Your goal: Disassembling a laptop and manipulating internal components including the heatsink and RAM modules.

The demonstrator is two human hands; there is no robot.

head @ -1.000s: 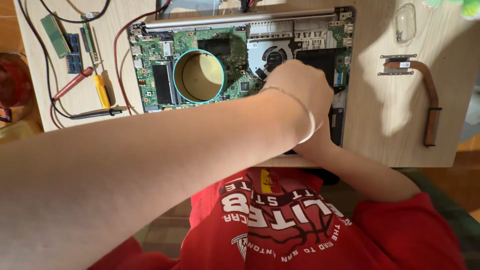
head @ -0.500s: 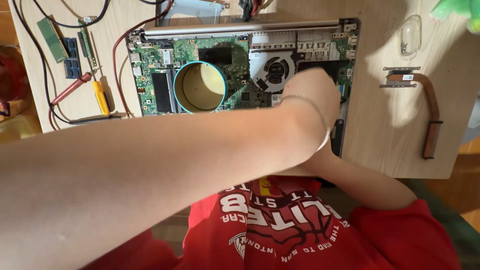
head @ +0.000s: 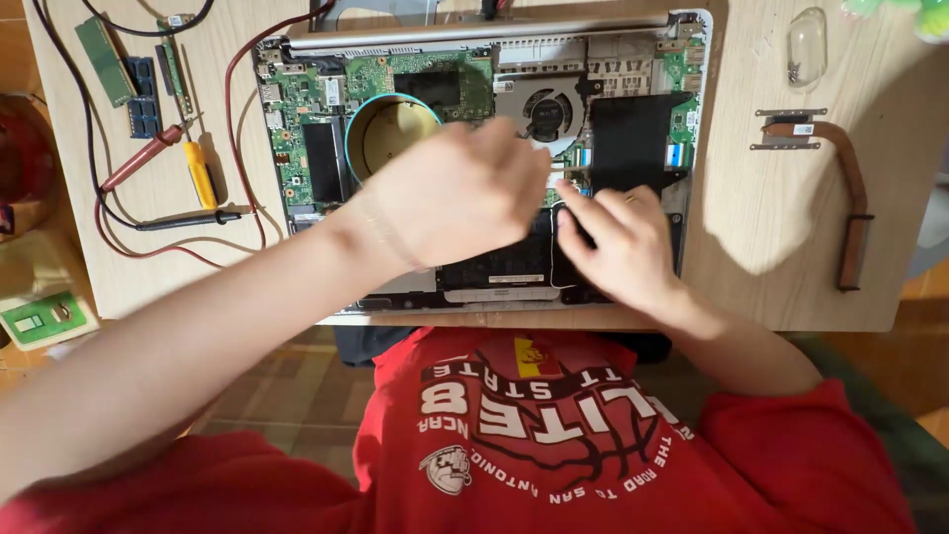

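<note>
An opened laptop [head: 316,59] lies bottom-up on the wooden table, showing its green motherboard [head: 297,109], grey fan [head: 547,109] and black battery [head: 494,265]. A teal-rimmed round container [head: 388,133] stands on the board. My left hand [head: 455,193] hovers over the middle of the laptop, fingers curled under, so what it holds is hidden. My right hand [head: 618,242] rests on the black battery area at the laptop's lower right. Its fingers are spread and its fingertips touch the battery's edge near the board.
A copper heat pipe [head: 840,188] and a clear plastic piece [head: 806,44] lie to the right of the laptop. To its left are red and black test probes [head: 143,163], a yellow-handled tool [head: 201,173] and memory sticks [head: 104,44]. A green box [head: 40,321] sits at the far left.
My left hand has moved left from above the right hand to the laptop's middle, uncovering the right hand. The right hand stays on the battery area.
</note>
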